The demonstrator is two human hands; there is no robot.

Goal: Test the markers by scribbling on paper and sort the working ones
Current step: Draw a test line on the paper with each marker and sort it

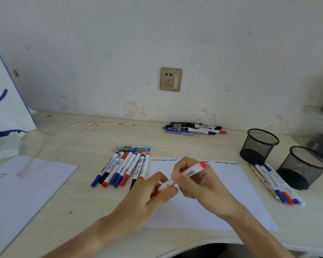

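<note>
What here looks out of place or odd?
Both mesh pen cups stand empty while markers lie loose on the desk beside them. Otherwise nothing looks spilled or damaged.

Both hands meet over a sheet of paper (222,192) on the desk (82,211), holding one red marker (186,174) between them. The right hand (199,181) pinches the white barrel, its red end sticking up just past the fingers. The left hand (153,190) grips the lower end, where a bit of red shows under the fingers. Beyond the grip, short red, blue and black squiggles (168,160) run along the paper's far edge. Left of the grip lies a row of markers (123,169); to its right, a smaller bunch (276,183) lies beside two black mesh cups (259,146).
</note>
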